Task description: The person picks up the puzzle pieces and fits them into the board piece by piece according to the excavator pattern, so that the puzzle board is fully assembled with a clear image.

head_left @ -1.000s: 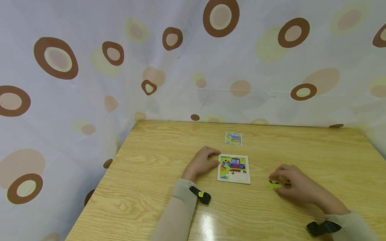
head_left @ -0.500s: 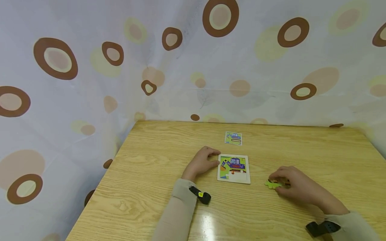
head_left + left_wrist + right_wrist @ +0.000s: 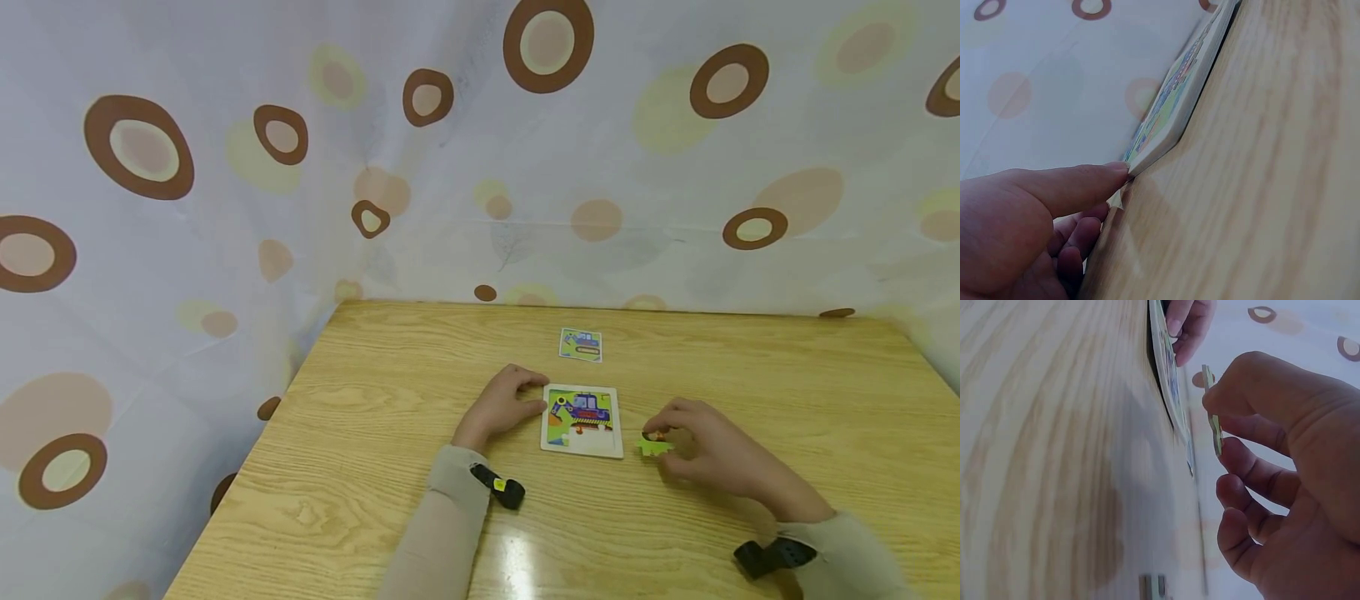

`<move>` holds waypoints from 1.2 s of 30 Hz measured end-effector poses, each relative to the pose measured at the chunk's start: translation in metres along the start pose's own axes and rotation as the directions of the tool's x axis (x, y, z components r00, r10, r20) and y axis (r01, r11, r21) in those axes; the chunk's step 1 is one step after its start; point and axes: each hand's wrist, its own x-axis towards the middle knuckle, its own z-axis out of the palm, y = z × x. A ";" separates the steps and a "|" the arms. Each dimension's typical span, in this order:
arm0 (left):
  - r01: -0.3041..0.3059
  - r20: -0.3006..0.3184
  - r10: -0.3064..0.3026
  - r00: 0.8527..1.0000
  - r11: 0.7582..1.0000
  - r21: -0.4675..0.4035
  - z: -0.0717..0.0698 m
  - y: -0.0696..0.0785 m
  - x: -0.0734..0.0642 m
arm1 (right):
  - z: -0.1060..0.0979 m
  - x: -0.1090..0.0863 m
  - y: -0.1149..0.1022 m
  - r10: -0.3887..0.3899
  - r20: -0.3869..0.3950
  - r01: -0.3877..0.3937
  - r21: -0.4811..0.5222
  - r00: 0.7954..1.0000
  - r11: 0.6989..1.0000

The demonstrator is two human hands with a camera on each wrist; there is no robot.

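A white-framed jigsaw board [image 3: 581,452] lies on the table with a purple excavator picture in it; a pale gap shows in the lower part. My left hand [image 3: 504,407] rests at its left edge, and in the left wrist view the thumb [image 3: 1094,182] touches a corner of the frame. To the right of the board, my right hand [image 3: 716,454] pinches a green jigsaw piece [image 3: 655,448] between thumb and fingers. That piece [image 3: 1213,415] is seen edge-on in the right wrist view, held off the table.
Behind the board lies a small card [image 3: 581,344] with an excavator picture. Another small piece [image 3: 1152,586] lies on the wooden table [image 3: 360,400] at the bottom of the right wrist view. A patterned cloth [image 3: 450,167] hangs behind the table.
The right hand has moved left towards the board with the green jigsaw piece, which has turned in its fingers. The left hand and the board have stayed where they were.
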 end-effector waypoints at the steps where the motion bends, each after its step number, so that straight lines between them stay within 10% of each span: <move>1: 0.000 0.001 0.000 1.000 1.000 0.000 0.000 0.000 0.000 | 0.001 0.002 0.000 -0.010 -0.003 0.010 0.007 1.000 1.000; 36: -0.010 -0.005 0.010 1.000 1.000 -0.004 -0.002 0.003 -0.002 | 0.048 0.061 -0.023 -0.020 0.052 0.017 0.056 0.998 0.998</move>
